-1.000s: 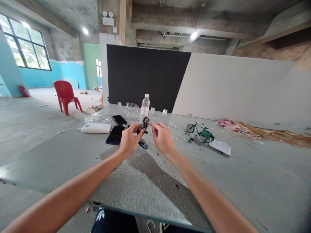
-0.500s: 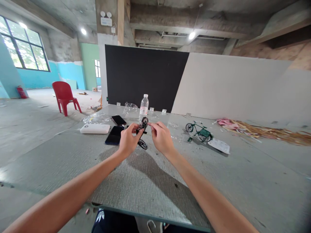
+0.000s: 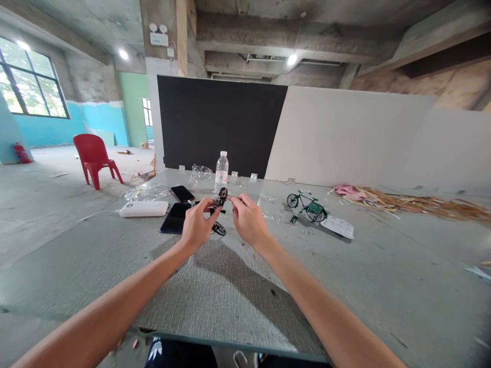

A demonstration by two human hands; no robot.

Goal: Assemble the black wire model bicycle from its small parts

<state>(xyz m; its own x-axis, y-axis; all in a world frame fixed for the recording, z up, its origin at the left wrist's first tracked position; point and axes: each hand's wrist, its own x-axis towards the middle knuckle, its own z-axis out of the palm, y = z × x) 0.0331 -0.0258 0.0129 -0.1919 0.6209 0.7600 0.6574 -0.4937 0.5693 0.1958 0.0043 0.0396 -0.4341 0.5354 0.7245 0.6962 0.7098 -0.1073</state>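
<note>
A small black model bicycle (image 3: 219, 228) is held up above the table in my left hand (image 3: 197, 225), thumb and fingers pinched on its frame. One wheel points up and away, the other hangs low near my left thumb. My right hand (image 3: 248, 219) is closed in a pinch right beside the upper wheel; whatever its fingertips hold is too small to make out. To the right stands a green model bicycle (image 3: 315, 210). A small green piece (image 3: 293, 220) lies near it, and a white printed sheet (image 3: 337, 227) lies by its rear wheel.
Left of my hands are a white power bank (image 3: 143, 208) with a cable, a dark phone (image 3: 174, 218) and another phone (image 3: 182, 193). Behind stands a water bottle (image 3: 221, 173) near crumpled clear plastic (image 3: 200, 174). A black panel (image 3: 218, 122) borders the table's back.
The view has turned slightly right, so everything sits further left. The black bicycle has tilted a little in my left hand. My right fingertips remain beside its upper wheel.
</note>
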